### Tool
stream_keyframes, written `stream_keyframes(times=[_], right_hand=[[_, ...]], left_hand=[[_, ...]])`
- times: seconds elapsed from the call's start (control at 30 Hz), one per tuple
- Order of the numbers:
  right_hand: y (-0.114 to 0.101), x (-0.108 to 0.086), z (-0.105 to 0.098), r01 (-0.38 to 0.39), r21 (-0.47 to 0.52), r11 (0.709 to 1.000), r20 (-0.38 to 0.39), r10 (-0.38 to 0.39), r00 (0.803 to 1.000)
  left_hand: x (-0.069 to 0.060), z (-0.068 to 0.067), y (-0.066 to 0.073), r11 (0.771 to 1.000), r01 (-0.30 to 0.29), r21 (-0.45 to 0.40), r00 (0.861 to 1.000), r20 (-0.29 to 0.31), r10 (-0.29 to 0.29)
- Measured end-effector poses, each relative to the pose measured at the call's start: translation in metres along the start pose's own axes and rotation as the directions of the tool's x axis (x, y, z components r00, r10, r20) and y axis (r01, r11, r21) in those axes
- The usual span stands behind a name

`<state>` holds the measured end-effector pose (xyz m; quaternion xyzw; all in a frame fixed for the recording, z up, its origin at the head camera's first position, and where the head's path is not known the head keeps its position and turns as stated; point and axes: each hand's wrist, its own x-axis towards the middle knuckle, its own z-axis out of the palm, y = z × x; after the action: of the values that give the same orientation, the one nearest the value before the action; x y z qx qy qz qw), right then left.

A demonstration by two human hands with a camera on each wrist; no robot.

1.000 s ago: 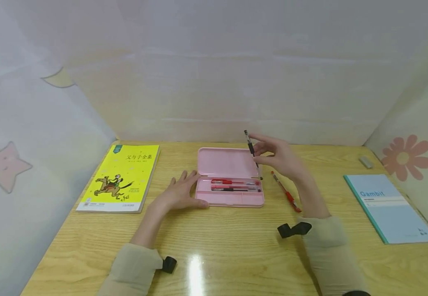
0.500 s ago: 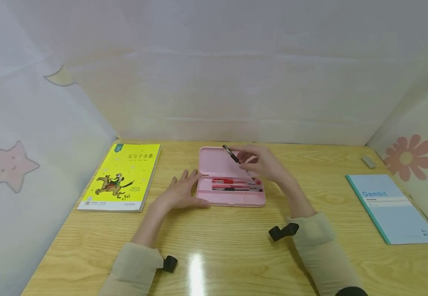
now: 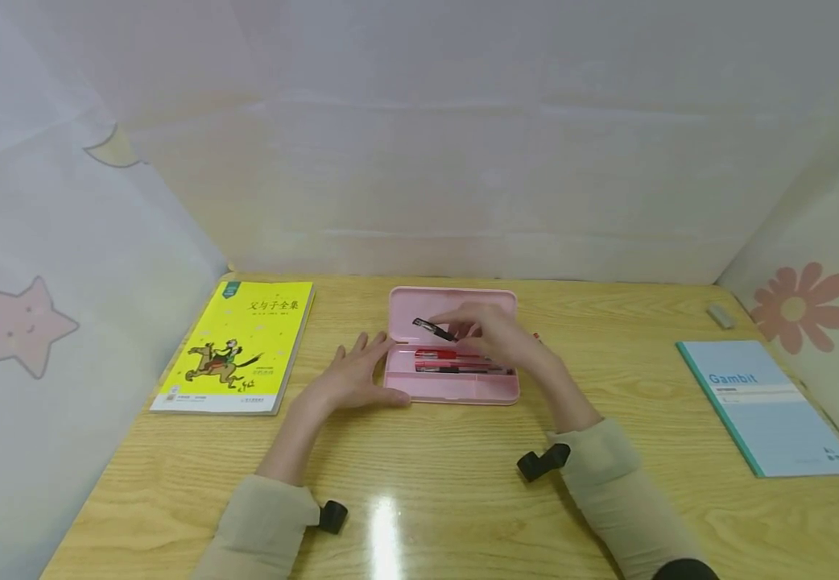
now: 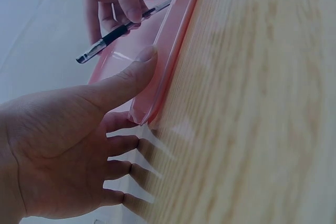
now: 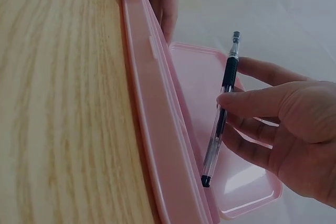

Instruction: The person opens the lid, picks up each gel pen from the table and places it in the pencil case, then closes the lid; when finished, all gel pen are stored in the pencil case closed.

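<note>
In the head view a pink pencil case (image 3: 430, 390) lies with its lid (image 3: 405, 302) folded back. My left hand (image 3: 350, 381) rests at its left end, fingers spread on the table and thumb on the front rim. Over the case, my right hand (image 3: 495, 329) pinches a clear gel pen with a black grip (image 3: 436, 330) between thumb and fingers. The right wrist view has that gel pen (image 5: 229, 74) tilted, its black lower end near the case's edge. A red pen (image 3: 430, 354) and a black pen (image 3: 448, 370) lie in the back compartment, partly hidden by my right hand.
A yellow book (image 3: 234, 346) lies left of the case. On the right are a pale blue notebook (image 3: 767, 407) and a small grey block (image 3: 721, 316). A red tip (image 3: 536, 337) shows behind my right forearm. Fabric walls stand round the wooden table (image 3: 448, 483).
My right hand has carried the gel pen left and down over the case, turning it flatter. My forearm now covers most of the red pen lying on the table. The left hand stays put.
</note>
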<state>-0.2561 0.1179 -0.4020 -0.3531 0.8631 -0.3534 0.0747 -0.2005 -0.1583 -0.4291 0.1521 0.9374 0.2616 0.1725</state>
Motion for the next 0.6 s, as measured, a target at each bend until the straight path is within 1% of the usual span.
stream_keyframes(times=[0.17,0.37,0.6], right_hand=[[-0.0003,0.0004,0.0022,0.002,-0.067,0.998,0.026,0.000,1.000],[0.0007,0.0007,0.0048,0.013,-0.119,0.993,0.062,-0.005,0.998],[0.0016,0.0024,0.0092,-0.008,-0.154,0.988,0.097,0.023,0.995]], left_hand=[[0.0023,0.0003,0.0002,1.000,-0.007,0.010,1.000,0.002,0.007],[0.0018,-0.0006,0.0012,1.000,-0.002,0.010,1.000,0.006,0.002],[0.0004,-0.0009,0.0009,1.000,0.002,0.004,1.000,0.007,-0.002]])
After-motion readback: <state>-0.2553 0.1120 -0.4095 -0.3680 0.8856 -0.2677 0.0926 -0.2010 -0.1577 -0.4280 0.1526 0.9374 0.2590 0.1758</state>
